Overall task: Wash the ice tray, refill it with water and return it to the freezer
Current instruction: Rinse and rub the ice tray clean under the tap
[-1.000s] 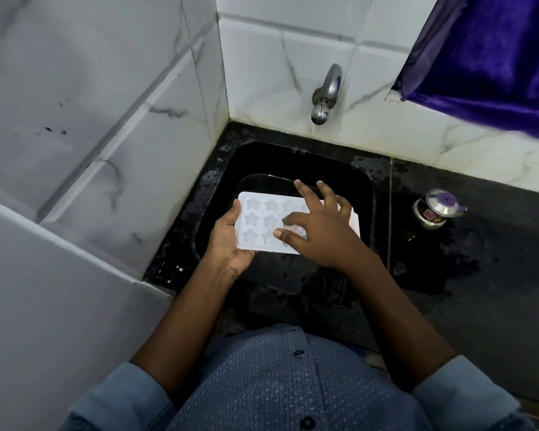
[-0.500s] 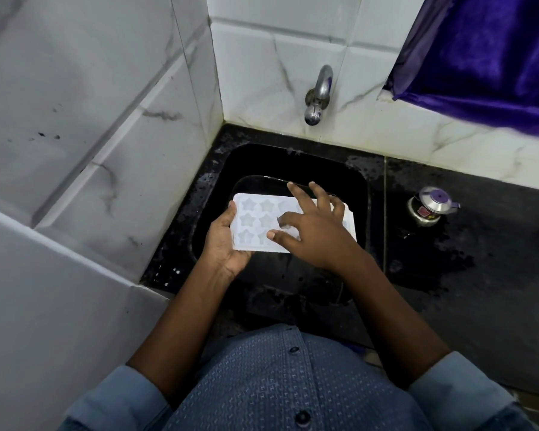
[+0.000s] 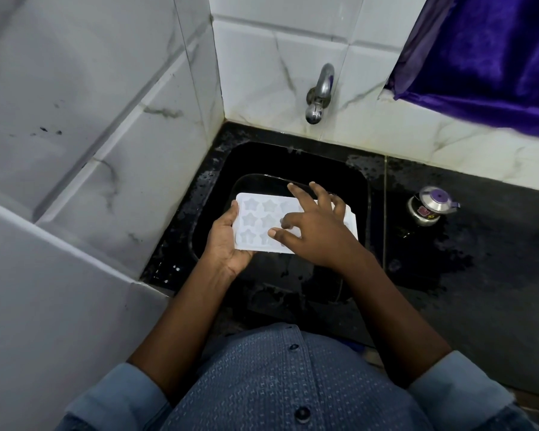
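The left hand (image 3: pixel 227 244) gripped the left end of the star-mould ice tray (image 3: pixel 255 219), thumb over its rim, fingers underneath and out of sight. The right hand (image 3: pixel 319 233) lay spread on top, fingers loosely splayed, tips touching the cavities and clasping nothing. The tray was held roughly level above the black sink (image 3: pixel 293 160), towards its left side. Risk, as judged: a one-ended hold on a wet, possibly flexible tray could let it sag or slip into the basin under rubbing pressure. The tap (image 3: pixel 319 94) beyond the sink's far edge showed no stream, so rinsing appeared outstanding. Not determinable: the cavities beneath the right hand, whether any held water, and the dark basin floor.
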`<state>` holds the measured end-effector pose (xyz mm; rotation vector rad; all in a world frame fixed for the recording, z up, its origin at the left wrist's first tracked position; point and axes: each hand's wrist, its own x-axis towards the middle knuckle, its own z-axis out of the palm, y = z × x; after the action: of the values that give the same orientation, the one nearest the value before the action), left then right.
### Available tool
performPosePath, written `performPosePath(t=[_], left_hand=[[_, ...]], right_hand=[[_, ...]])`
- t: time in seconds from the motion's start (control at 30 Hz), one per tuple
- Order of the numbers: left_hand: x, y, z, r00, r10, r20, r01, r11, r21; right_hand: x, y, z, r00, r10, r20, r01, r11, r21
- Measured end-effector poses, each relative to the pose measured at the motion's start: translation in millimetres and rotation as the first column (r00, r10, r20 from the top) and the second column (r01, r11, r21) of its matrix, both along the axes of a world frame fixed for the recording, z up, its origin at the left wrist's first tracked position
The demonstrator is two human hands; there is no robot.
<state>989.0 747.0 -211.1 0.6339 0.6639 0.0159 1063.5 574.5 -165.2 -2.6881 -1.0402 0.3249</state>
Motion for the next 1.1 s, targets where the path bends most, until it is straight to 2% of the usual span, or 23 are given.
performPosePath(t=[1.1], left_hand=[[2.0, 6.0, -5.6, 0.999, -0.003, 0.033, 0.004, 1.0, -0.03]], right_hand=[[-1.2, 5.9, -3.3, 0.999, -0.036, 0.003, 0.036, 0.999, 0.029]])
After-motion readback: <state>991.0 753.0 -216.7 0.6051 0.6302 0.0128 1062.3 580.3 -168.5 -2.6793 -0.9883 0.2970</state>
